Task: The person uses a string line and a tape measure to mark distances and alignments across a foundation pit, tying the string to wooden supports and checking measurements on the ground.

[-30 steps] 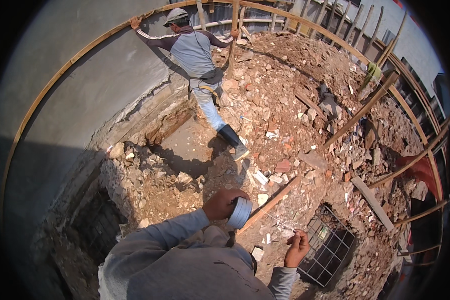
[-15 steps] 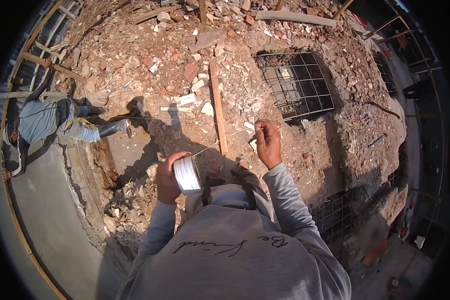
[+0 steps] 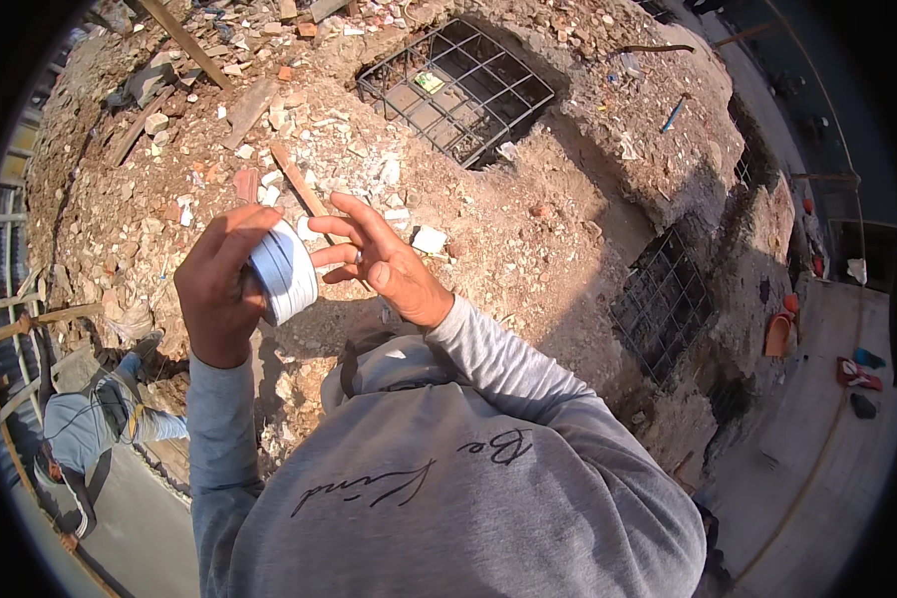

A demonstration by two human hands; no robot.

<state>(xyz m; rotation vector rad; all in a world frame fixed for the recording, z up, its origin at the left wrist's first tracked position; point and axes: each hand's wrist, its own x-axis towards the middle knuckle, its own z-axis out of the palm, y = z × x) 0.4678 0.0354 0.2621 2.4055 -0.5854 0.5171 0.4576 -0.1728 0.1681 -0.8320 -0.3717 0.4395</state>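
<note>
A spool of white string is held in my left hand, whose fingers wrap round its side and top. My right hand is just right of the spool, palm partly turned up, fingers spread apart with a ring on one of them. Its fingertips come close to the spool's face; whether they touch it I cannot tell. No length of string can be made out between the two hands now. Under them lies rubble-strewn earth, with a narrow wooden plank partly hidden behind my right fingers.
Ahead, a steel rebar grid sits in a square pit. Another rebar grid lies in a shaded pit to the right. A co-worker bends over at the lower left beside smooth grey concrete. A blue-handled tool rests on the dirt.
My right hand has let go of the pulled-out string, opened and moved left to the spool. The spool and left hand came up closer. My view has swung right.
</note>
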